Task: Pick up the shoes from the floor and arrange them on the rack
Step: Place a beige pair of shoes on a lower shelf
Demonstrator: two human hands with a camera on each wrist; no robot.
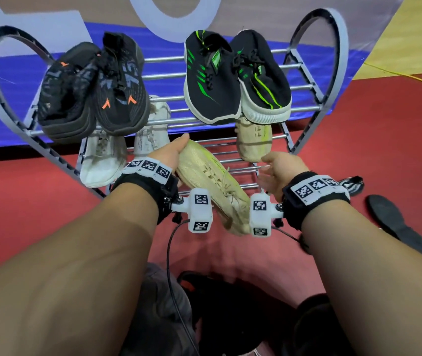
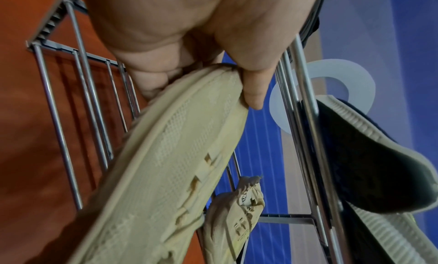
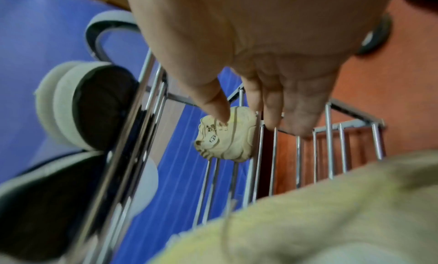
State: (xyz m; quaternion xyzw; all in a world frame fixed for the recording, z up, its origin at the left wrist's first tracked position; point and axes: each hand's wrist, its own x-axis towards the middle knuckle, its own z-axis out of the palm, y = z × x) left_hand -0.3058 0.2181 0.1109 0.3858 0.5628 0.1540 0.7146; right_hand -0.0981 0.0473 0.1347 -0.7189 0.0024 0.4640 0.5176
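My left hand (image 1: 171, 152) grips a beige knit shoe (image 1: 209, 181) by its toe end, thumb over the tip (image 2: 253, 94), holding it tilted above the lower shelf of the metal rack (image 1: 233, 160). Its mate (image 1: 253, 140) lies on the lower shelf to the right, also seen as a beige shoe (image 3: 227, 137). My right hand (image 1: 279, 168) hovers with fingers (image 3: 272, 107) straight, beside the held shoe, holding nothing. On the top shelf sit a black-orange pair (image 1: 94, 91) and a black-green pair (image 1: 235, 78). A white pair (image 1: 107, 160) rests on the lower shelf at left.
A black shoe sole (image 1: 394, 222) and a black-white shoe (image 1: 353, 183) lie on the red floor at right. A blue banner (image 1: 12, 98) stands behind the rack. The rack's heart-shaped side frames (image 1: 340, 47) bound both ends. A cable (image 1: 171, 265) hangs from my left wrist.
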